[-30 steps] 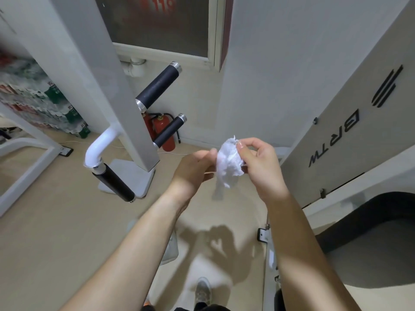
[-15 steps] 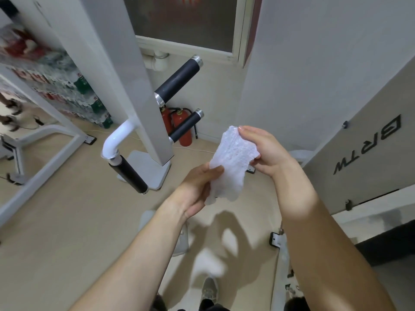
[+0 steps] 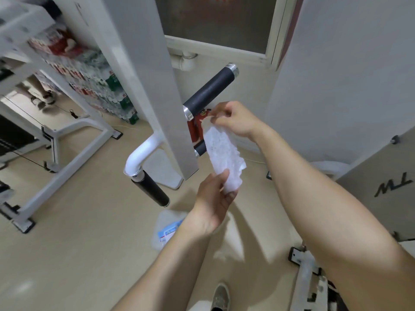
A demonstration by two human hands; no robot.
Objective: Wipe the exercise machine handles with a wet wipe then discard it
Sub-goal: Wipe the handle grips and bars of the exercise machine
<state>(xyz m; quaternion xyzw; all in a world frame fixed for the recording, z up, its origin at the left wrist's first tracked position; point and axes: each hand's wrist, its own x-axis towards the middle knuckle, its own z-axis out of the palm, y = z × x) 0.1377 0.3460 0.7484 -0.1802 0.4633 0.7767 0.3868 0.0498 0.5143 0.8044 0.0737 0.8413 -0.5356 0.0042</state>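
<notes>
- Shoe (image 3: 220,296) at the bottom edge, on the beige floor (image 3: 78,243).
- Wipes pack (image 3: 167,230) lies on the floor, partly hidden by the left forearm.
- Left hand (image 3: 213,203) pinches the lower end of the wet wipe (image 3: 222,156) between thumb and fingers.
- Right hand (image 3: 233,118) pinches the wipe's upper end; the wipe hangs stretched between both hands, in mid-air.
- Lower black handle (image 3: 152,190) is left of the left hand, apart from it.
- Upper black handle (image 3: 210,93) is just beyond the right hand, untouched.
- Red fire extinguisher (image 3: 195,129) stands behind the wipe.
</notes>
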